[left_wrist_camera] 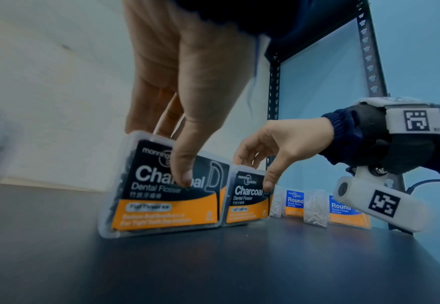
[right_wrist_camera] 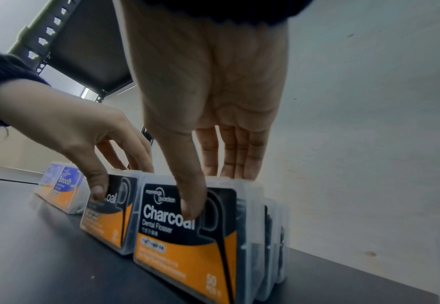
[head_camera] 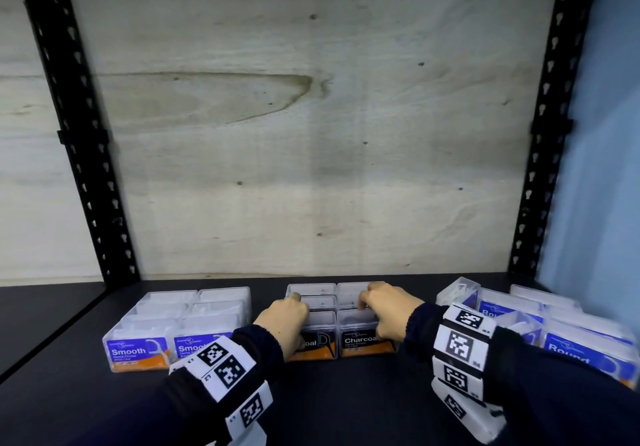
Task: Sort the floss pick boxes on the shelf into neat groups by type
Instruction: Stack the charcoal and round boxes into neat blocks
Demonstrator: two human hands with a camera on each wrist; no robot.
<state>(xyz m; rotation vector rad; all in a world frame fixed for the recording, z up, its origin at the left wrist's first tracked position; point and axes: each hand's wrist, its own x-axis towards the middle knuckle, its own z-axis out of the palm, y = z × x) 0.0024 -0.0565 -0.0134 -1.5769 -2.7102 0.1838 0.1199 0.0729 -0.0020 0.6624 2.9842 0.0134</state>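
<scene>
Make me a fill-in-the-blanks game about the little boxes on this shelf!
1. Both hands hold boxes with the word ____ on their black labels.
2. The left hand holds the front left box; the right hand holds the front ____ one.
3. The boxes far left, the Smooth boxes, have labels coloured ____ on top.
4. The messy group on the far right reads ____.

Missing words: Charcoal; right; blue; Round

left Charcoal box (head_camera: pixel 313 336): label half covered by the left hand (head_camera: pixel 284 321), only "oal" shows
Round boxes (head_camera: pixel 585 348): front one cut off at the right edge, kinda smeared
fine print on the right Charcoal box (right_wrist_camera: pixel 185 242): too blurry to read
</scene>
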